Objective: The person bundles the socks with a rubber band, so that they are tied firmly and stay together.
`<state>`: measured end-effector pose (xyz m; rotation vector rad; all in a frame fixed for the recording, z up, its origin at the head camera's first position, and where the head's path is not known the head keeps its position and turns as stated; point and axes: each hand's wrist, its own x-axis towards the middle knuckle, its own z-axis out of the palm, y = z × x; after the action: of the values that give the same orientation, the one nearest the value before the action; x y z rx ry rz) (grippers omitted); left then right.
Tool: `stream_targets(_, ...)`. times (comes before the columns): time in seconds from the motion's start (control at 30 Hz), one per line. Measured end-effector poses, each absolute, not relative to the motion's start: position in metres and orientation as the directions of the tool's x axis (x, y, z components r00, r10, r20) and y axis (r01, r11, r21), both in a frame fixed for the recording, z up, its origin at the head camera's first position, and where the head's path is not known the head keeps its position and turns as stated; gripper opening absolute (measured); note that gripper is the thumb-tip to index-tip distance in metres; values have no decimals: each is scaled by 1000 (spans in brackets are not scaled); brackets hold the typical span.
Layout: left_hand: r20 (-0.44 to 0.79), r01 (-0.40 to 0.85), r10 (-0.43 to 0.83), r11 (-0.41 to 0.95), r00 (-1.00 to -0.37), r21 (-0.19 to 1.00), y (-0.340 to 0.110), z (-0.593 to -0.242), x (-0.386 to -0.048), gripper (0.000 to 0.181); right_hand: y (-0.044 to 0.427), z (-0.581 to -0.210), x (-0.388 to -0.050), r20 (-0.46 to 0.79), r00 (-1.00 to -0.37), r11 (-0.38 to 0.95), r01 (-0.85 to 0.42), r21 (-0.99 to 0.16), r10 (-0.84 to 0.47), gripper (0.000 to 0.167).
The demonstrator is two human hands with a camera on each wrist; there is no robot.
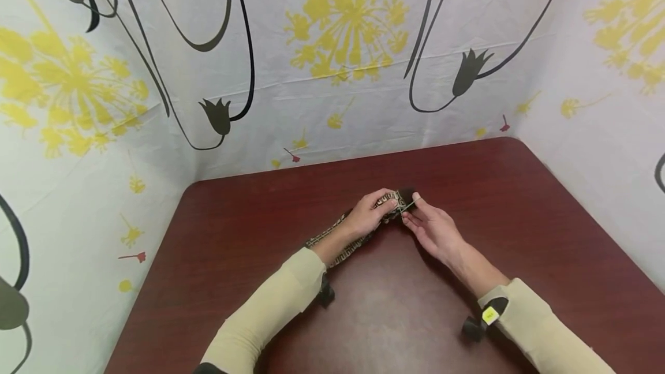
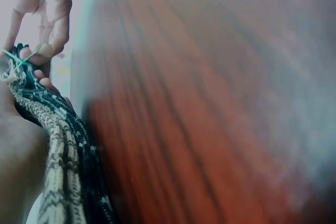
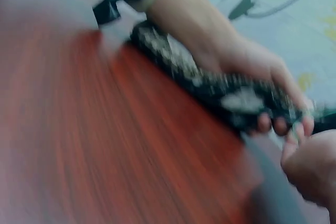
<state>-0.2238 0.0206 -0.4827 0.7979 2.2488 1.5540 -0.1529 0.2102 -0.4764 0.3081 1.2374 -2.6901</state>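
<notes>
A long dark knitted piece with a cream pattern, scarf-like [image 1: 349,251], lies in a narrow bundle on the table, partly under the left forearm. My left hand [image 1: 368,213] grips it near its far dark end, fingers curled underneath. Around that end runs a thin green band [image 1: 410,205], which crosses itself in the left wrist view. My right hand [image 1: 435,229] pinches the green band and draws it out from the knit. The right wrist view is blurred, but the knitted scarf [image 3: 173,59] shows beneath the left hand.
Both hands are over a dark red-brown wooden table [image 1: 384,305]. Fabric walls [image 1: 363,114] with grey and yellow flower prints stand along its back and sides. A dark wrist camera [image 1: 473,329] hangs below the right sleeve, another [image 1: 325,293] below the left.
</notes>
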Motion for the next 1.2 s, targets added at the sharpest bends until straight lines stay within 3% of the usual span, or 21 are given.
stream_targets(0.23, 72, 328, 663, 270, -745, 905, 18, -483, -227, 27, 230, -487, -159, -167, -964, -590, 259, -765, -207, 32)
stream_targets(0.53, 44, 354, 701, 305, -712, 884, 17, -482, -227, 29, 239, -489, -164, -142, -947, -490, 274, -828, -290, 24)
stream_targets(1.0, 31, 445, 704, 413, -709, 795, 14, -481, -224, 36, 243, -485, -169, -162, -935, -296, 259, -919, -316, 21)
stream_targets(1.2, 20, 465, 710, 440, -704, 768, 17, -482, -225, 37, 243, -481, -170, -184, -935, -193, 250, -949, -304, 35)
